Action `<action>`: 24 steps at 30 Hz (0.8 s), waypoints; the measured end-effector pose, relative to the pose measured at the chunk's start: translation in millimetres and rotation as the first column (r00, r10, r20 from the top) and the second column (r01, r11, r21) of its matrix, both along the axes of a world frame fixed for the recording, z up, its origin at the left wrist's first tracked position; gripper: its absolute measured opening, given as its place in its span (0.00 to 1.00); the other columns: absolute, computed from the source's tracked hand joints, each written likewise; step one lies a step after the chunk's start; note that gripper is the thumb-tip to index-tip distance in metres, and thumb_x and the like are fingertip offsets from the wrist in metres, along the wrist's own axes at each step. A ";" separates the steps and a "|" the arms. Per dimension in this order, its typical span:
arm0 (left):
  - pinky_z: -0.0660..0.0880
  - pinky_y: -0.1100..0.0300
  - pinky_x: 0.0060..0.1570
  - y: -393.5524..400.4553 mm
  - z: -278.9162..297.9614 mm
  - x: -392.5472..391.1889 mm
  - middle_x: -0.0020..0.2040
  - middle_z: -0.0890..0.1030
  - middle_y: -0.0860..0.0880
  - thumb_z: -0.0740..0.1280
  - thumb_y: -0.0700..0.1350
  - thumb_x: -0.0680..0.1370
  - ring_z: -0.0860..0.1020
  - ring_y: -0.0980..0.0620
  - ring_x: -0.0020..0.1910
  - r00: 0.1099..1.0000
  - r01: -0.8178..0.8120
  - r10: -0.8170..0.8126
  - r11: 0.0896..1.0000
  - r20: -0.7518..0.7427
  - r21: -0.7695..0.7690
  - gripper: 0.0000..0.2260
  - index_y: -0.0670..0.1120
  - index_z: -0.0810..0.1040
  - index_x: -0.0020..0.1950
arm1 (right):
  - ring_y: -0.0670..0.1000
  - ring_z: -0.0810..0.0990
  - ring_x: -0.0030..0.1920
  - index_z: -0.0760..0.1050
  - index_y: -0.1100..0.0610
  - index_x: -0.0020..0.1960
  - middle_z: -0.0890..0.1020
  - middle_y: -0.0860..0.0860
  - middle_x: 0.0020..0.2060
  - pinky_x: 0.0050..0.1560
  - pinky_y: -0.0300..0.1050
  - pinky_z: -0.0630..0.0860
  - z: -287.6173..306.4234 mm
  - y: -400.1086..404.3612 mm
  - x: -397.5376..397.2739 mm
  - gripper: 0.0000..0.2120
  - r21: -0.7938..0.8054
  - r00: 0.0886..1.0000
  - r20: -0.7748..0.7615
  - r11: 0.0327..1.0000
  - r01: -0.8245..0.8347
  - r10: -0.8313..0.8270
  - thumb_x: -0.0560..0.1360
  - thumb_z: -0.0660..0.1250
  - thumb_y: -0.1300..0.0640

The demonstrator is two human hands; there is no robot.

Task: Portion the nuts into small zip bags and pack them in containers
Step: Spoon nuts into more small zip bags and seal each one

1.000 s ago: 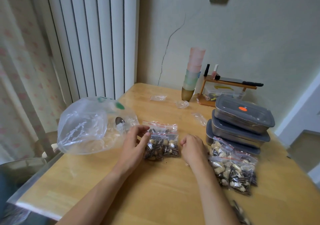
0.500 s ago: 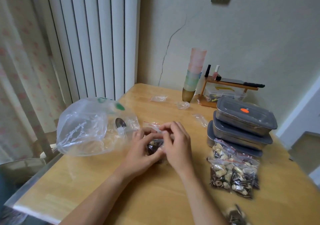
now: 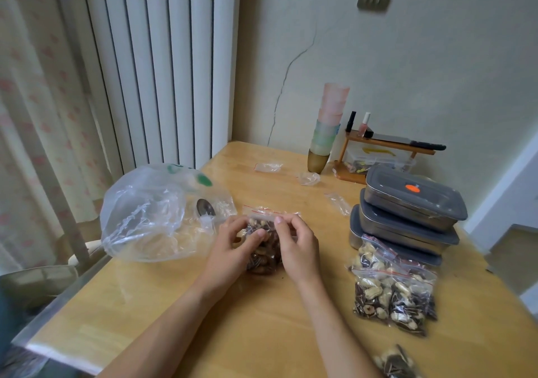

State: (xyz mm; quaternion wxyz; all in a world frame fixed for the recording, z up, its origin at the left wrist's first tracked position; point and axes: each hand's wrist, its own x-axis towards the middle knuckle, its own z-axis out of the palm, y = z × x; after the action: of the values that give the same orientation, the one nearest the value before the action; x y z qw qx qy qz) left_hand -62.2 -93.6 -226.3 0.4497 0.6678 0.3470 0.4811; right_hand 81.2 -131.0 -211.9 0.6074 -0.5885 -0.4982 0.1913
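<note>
Both hands close on one small zip bag (image 3: 263, 246) of mixed nuts at the middle of the wooden table (image 3: 203, 319). The left hand (image 3: 230, 249) curls round the bag's left side, a fingertip laid across its front, while the right hand (image 3: 297, 246) wraps the right side with thumb and forefinger pinching near the red-lined zip strip at the top. The bag rests on the table between the palms, its mouth pointing away from the person.

It looks a light, soft thing: thin, slick film over loose shelled nuts that shift and bulge under pressure. A squeeze on the belly would likely push the contents toward the mouth, so the better hold is probably the stiffer zip strip, pinched along its length to seal it.

Just left of the hands lies a large clear bag (image 3: 151, 217), crumpled and puffed, with pale nuts at its bottom and a spoon (image 3: 205, 208) showing through the film. To the right, filled zip bags (image 3: 393, 296) lie overlapped in a pile, with another partly in view at the lower edge. Behind that pile stand three stacked containers (image 3: 407, 217) of metal with grey lids, all lidded, so their contents cannot be seen; the top lid bears an orange spot. A few empty small bags (image 3: 267, 167) are scattered farther back.
</note>
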 end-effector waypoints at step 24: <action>0.76 0.48 0.50 -9.4 15.2 -3.2 0.48 0.85 0.43 0.68 0.44 0.82 0.82 0.46 0.48 0.969 0.048 -0.040 0.999 0.243 -0.025 0.07 0.44 0.85 0.53 | 0.50 0.83 0.45 0.80 0.55 0.45 0.85 0.49 0.42 0.47 0.45 0.78 3.3 -2.8 -3.7 0.05 0.090 0.978 -0.041 0.976 -0.199 0.203 0.80 0.69 0.59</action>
State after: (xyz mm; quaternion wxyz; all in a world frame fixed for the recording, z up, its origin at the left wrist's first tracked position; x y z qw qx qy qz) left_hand -65.4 -103.0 -211.0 0.5094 0.6047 0.2818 0.5436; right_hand 77.5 -133.8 -208.6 0.6218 -0.5037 -0.5476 0.2446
